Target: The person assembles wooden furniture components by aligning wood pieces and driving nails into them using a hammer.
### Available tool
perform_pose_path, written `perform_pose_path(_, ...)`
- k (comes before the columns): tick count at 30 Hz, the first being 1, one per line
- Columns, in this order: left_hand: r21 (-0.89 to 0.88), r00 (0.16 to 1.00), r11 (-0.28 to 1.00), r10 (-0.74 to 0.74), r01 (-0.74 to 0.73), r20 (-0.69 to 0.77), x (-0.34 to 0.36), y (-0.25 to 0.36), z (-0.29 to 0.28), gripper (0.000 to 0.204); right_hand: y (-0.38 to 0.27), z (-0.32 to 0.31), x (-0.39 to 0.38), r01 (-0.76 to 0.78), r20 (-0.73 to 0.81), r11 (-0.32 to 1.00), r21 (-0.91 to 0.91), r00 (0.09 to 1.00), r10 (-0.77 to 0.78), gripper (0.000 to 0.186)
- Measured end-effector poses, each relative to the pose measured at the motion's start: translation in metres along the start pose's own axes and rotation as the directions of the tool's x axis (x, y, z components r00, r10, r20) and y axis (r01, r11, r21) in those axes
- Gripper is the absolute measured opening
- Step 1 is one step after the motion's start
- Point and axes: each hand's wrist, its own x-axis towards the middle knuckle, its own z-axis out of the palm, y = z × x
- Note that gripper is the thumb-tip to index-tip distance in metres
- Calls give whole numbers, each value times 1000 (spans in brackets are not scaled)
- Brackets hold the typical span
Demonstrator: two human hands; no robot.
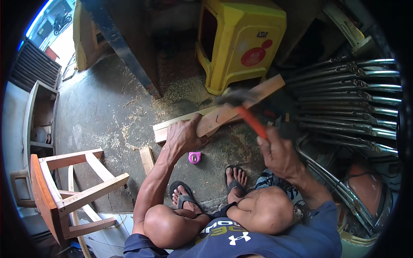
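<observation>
Bending low over a concrete floor (92, 112), having the widest stretch for moving on the left, towards a pale shelf unit (42, 96). Seeing wood shavings (185, 88) scattering across the far part. Facing a yellow stool (254, 38) close beyond the work, so having less room there. Being hemmed in on the right by folded metal chairs (361, 107), near the work's far end. Having a wooden frame (86, 198) standing at the left edge, well apart from the work. Spotting a pink tape measure (195, 157) and a short offcut (147, 160) lying on the near side, below the left hand (183, 134).

Working on two boards ahead of the feet, crossing at a narrow angle. Pointing the upper board (270, 87) away and rightward along its long axis, far end slanting past the stool's foot. Running the lower board (161, 134) more nearly left to right, left end showing past the wrist.

Curling the left hand over the lower board, beside the upper board's near end. Closing the right hand (279, 155) around an orange-handled hammer (253, 122), head blurring over the upper board; cannot tell whether touching.
</observation>
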Motion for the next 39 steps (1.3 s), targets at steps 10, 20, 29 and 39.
perform_pose_path(10, -95, 1000, 995, -4, 2, -26, -7, -4, 13, 59, 2, -65, 13, 413, -261, 522, 746, 903, -341, 27)
perform_pose_path(20, -54, 996, 998, 11, -16, -85, -3, -12, 17, 63, -5, 23, -18, -157, -38, 987, -29, 987, 156, 28)
perform_pose_path(29, -147, 997, 989, 18, -29, -77, -7, -4, 14, 63, -52, -36, -1, 283, -464, 777, 562, 886, 14, 40)
perform_pose_path(39, -79, 998, 996, -48, 45, -37, -5, -6, 11, 59, 5, 46, -45, -192, -76, 981, 25, 978, 194, 29)
